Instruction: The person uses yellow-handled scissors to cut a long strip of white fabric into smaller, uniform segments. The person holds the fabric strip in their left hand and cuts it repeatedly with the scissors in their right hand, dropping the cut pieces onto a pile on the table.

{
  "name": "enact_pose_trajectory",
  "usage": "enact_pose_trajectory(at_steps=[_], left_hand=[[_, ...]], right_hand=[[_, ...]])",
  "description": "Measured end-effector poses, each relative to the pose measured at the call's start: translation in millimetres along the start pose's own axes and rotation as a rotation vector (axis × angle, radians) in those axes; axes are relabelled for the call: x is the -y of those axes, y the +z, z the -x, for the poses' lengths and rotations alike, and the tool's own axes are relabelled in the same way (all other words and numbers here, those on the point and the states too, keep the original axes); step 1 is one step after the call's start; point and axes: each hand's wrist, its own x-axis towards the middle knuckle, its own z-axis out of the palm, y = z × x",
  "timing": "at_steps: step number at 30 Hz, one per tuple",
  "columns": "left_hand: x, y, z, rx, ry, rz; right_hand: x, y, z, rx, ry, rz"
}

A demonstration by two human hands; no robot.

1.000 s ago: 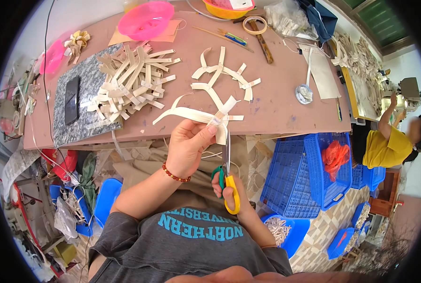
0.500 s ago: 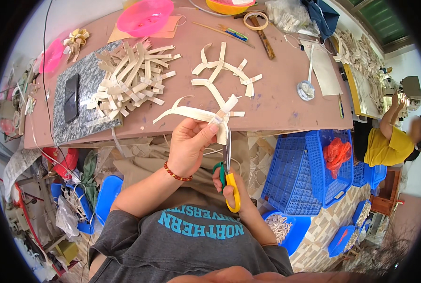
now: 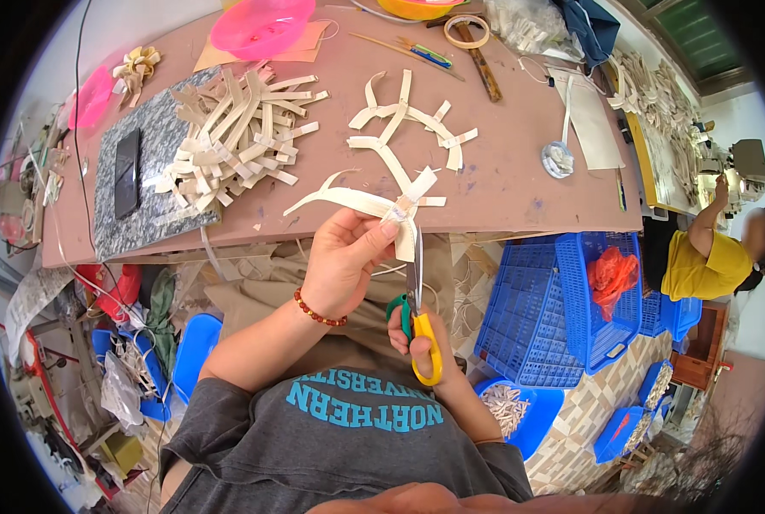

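Observation:
My left hand (image 3: 339,265) pinches the joined end of a branching chain of cream fabric strips (image 3: 355,202) at the table's near edge. One short strip end hangs down below my thumb. In my right hand (image 3: 447,347) is a pair of scissors (image 3: 428,347) with one yellow and one green handle. Its blades point up and reach beside that hanging strip end; whether they touch it, I cannot tell. The rest of the chain (image 3: 386,152) lies spread on the brown table, farther off. To its left, a heaped pile of similar strips (image 3: 243,141) partly covers a speckled stone slab (image 3: 112,224).
A black phone (image 3: 128,176) lies on the slab. Behind are a pink basin (image 3: 258,30), a tape roll (image 3: 466,32) and a hammer-like tool (image 3: 485,73). A spoon (image 3: 558,159) holds white paste. Blue crates (image 3: 528,317) stand at right, near a person in yellow (image 3: 712,265).
My hands keep almost the same hold and place, and the view has shifted slightly. At the far right, the person in yellow has moved an arm.

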Motion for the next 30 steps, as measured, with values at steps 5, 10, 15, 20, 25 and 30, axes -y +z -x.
enact_pose_trajectory(at_steps=[5,10,15,20,25,30], left_hand=[[-2.3,-1.9,-0.9,0.032,-0.022,-0.004],[-4.1,-4.5,-2.3,0.085,-0.024,0.002],[-6.6,-8.8,-4.4,0.121,-0.029,-0.031],[-11.6,-12.1,-5.5,0.159,-0.055,-0.059],[-13.0,-15.3,-7.8,0.171,-0.079,-0.088],[-12.9,-15.8,-6.9,0.181,-0.118,-0.114]], right_hand=[[8.9,0.3,1.8,0.011,0.066,-0.019],[5.4,-1.1,3.8,0.027,0.058,-0.086],[5.4,-3.4,6.9,0.023,0.095,-0.105],[9.1,-6.1,10.0,0.057,0.143,-0.15],[6.8,-4.0,11.2,0.072,0.13,-0.175],[4.6,0.5,9.1,0.072,0.081,-0.15]])
